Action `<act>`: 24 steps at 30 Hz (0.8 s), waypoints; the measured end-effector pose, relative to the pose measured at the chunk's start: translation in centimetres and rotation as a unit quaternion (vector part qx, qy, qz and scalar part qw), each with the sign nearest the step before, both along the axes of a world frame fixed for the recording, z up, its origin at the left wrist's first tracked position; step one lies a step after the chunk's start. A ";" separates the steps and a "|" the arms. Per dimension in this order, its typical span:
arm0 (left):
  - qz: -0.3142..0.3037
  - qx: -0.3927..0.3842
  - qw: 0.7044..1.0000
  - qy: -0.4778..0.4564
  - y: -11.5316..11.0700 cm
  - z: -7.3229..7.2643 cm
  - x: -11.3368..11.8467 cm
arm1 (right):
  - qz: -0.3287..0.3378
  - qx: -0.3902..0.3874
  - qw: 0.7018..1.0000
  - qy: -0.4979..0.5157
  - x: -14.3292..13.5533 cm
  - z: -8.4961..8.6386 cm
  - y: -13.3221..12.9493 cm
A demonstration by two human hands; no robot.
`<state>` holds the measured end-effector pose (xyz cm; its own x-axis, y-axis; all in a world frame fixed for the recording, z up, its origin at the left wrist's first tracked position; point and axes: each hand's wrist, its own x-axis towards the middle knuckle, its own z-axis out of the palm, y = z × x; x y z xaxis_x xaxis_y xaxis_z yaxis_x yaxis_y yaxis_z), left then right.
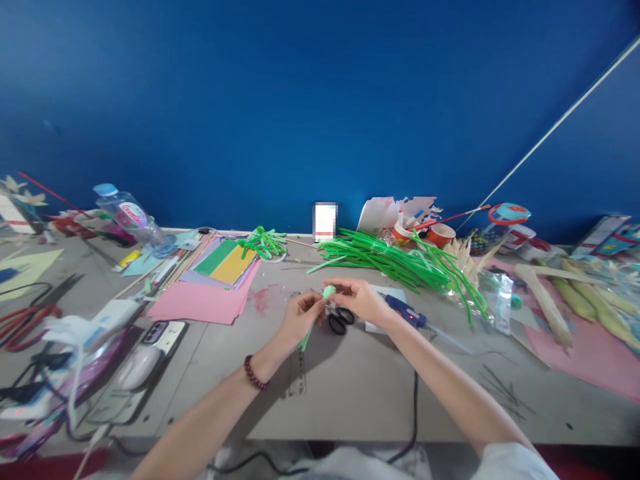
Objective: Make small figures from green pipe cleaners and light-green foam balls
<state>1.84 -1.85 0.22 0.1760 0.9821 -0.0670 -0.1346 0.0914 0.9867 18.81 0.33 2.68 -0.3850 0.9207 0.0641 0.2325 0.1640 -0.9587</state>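
My left hand, with a beaded bracelet at the wrist, has its fingers closed on a thin green stem that points down toward me. At the stem's upper end, a small pale green piece sits between my two hands. My right hand pinches this piece from the right with thumb and forefinger. Just below the hands lie black-handled scissors, their blades partly hidden. A clear ruler rests under my left hand. The glue gun lies right of my right hand.
Green pipe cleaners are heaped at the back. Pink paper and coloured sheets lie left. Further left are a phone, a white mouse and a plastic bottle. A cable crosses the front edge.
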 end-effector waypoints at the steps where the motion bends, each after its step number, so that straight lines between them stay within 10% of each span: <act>1: -0.001 0.008 1.000 0.006 0.0 0.0 0.0 | 0.002 -0.004 1.000 0.000 0.0 -0.1 0.0; 24: 0.062 0.336 0.879 0.333 -0.5 -0.6 -1.4 | -0.057 -0.073 0.994 0.056 -0.8 0.0 -0.1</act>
